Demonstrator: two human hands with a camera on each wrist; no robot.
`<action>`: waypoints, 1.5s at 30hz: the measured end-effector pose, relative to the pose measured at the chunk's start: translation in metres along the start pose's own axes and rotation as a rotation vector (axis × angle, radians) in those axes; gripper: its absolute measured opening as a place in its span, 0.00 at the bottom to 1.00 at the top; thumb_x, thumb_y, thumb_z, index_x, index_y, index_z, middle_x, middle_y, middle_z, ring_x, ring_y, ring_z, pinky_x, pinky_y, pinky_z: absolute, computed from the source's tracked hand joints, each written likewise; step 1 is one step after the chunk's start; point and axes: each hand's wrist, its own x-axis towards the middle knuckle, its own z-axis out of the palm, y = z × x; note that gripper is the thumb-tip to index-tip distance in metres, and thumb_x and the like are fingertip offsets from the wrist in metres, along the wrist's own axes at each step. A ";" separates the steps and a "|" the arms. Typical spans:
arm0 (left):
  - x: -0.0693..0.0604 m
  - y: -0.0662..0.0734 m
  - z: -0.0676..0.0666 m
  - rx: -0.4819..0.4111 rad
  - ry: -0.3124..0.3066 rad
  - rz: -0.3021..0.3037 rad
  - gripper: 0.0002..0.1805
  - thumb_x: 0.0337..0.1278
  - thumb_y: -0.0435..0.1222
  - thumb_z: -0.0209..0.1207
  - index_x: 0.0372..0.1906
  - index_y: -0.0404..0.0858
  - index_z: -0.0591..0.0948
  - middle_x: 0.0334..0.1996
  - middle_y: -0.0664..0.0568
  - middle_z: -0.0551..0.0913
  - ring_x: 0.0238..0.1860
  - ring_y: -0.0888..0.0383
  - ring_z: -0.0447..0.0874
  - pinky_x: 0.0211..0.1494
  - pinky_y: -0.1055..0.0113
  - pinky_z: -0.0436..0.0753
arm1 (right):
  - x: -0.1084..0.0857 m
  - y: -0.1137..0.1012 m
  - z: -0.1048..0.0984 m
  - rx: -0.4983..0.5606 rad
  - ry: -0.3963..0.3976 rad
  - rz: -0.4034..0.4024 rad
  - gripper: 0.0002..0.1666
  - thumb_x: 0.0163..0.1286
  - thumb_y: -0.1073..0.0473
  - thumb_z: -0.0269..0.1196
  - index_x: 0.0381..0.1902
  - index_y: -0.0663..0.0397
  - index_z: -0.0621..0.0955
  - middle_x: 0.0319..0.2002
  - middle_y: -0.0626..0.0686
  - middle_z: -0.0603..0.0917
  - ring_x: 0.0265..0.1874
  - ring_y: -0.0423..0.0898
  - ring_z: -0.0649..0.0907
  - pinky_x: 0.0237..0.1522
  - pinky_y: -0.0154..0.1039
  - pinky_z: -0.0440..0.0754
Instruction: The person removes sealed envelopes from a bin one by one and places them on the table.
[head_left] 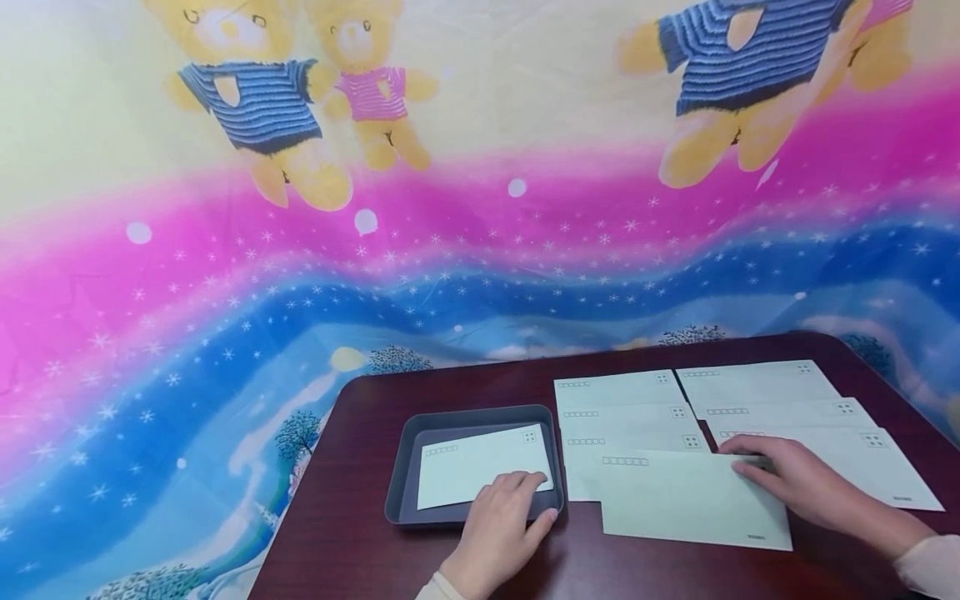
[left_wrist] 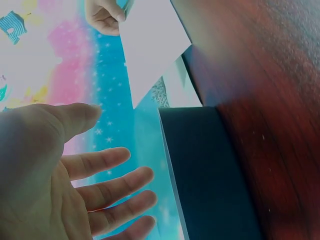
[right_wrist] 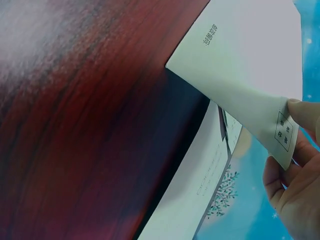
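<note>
Left hand (head_left: 501, 517) is loose and spread, fingers pretty much straight, over the near right corner of the grey tray (head_left: 404, 467); can't really tell if a fingertip brushes the paper in there. Right hand (head_left: 806, 483), off to the right of the tray, pinches a pale envelope (head_left: 693, 504) near its far right corner, and both wrist views show that one lifted up off the table (head_left: 315, 542). Inside the tray there's a white envelope (head_left: 480, 467) lying a bit askew, little stamp box at its far right corner. Just right of the tray sits an overlapping column of three envelopes (head_left: 626, 425), and further right another overlapping trio (head_left: 832, 442). Table's dark reddish-brown all round the tray. Way behind the tray: a teddy-bear backdrop (head_left: 450, 217), pink and blue with snowflakes.
</note>
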 end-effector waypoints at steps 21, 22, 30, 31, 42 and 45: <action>0.002 0.014 0.005 -0.007 -0.012 0.078 0.19 0.66 0.50 0.62 0.58 0.48 0.82 0.50 0.56 0.86 0.52 0.59 0.83 0.47 0.64 0.81 | -0.009 0.025 -0.007 -0.139 0.068 -0.028 0.14 0.61 0.63 0.72 0.45 0.48 0.87 0.45 0.49 0.90 0.43 0.22 0.80 0.40 0.36 0.84; 0.002 0.014 0.004 -0.009 -0.017 0.079 0.20 0.66 0.50 0.62 0.58 0.48 0.82 0.50 0.56 0.86 0.52 0.60 0.83 0.47 0.64 0.81 | -0.009 0.026 -0.008 -0.146 0.067 -0.031 0.14 0.61 0.63 0.72 0.45 0.48 0.87 0.45 0.49 0.90 0.43 0.23 0.80 0.40 0.36 0.84; 0.003 0.017 0.007 -0.001 -0.017 0.099 0.20 0.67 0.50 0.61 0.58 0.47 0.82 0.50 0.56 0.86 0.52 0.60 0.84 0.48 0.64 0.82 | -0.008 0.029 -0.014 -0.163 0.000 0.035 0.14 0.62 0.64 0.70 0.47 0.53 0.87 0.46 0.55 0.90 0.47 0.59 0.86 0.43 0.48 0.86; 0.003 0.017 0.008 0.005 -0.012 0.106 0.20 0.67 0.51 0.61 0.58 0.47 0.82 0.50 0.56 0.86 0.52 0.60 0.84 0.48 0.65 0.82 | -0.008 0.030 -0.014 -0.164 -0.001 0.041 0.14 0.62 0.64 0.70 0.47 0.54 0.87 0.46 0.56 0.90 0.47 0.61 0.86 0.43 0.49 0.86; 0.003 0.020 0.012 0.038 0.024 0.148 0.19 0.66 0.51 0.62 0.56 0.47 0.82 0.48 0.57 0.86 0.50 0.61 0.84 0.45 0.67 0.81 | -0.012 0.040 -0.016 -0.213 0.029 0.051 0.13 0.61 0.63 0.71 0.45 0.53 0.88 0.42 0.53 0.90 0.43 0.58 0.88 0.39 0.48 0.86; 0.003 0.022 0.013 0.038 0.020 0.151 0.19 0.66 0.51 0.61 0.56 0.48 0.82 0.48 0.58 0.86 0.50 0.61 0.84 0.46 0.67 0.81 | -0.013 0.042 -0.018 -0.218 0.024 0.056 0.13 0.61 0.63 0.70 0.45 0.55 0.88 0.42 0.54 0.90 0.42 0.59 0.88 0.38 0.51 0.85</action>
